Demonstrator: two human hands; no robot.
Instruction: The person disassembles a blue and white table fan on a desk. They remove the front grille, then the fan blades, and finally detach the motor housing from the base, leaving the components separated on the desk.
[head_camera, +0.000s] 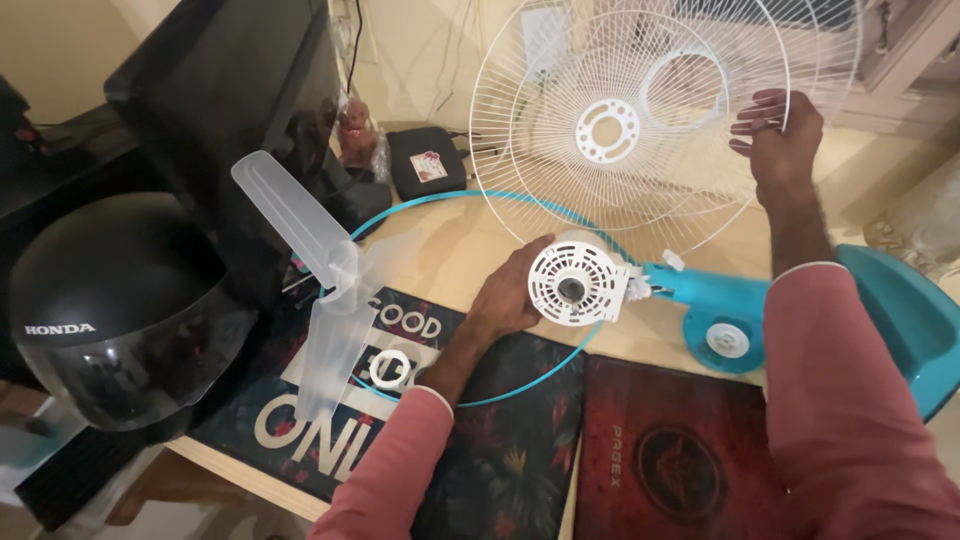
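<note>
My right hand (778, 135) grips the rim of a white wire fan guard (560, 160) and holds it upright above the table. Lower down, my left hand (508, 295) grasps the round white motor housing (578, 283) of a teal fan body (715, 292) lying on the table. A clear plastic fan blade (320, 270) rests at the left, apart from both hands. A small white ring nut (389, 368) sits beside it. A thin teal hoop (520, 385) lies flat around my left wrist and the motor.
A black helmet (115, 310) with a dark visor sits at the left edge. Behind it stands a black monitor (230, 90). Dark notebooks (660, 450) cover the near table. A small black box (425, 162) lies at the back, a teal base (900, 310) at the right.
</note>
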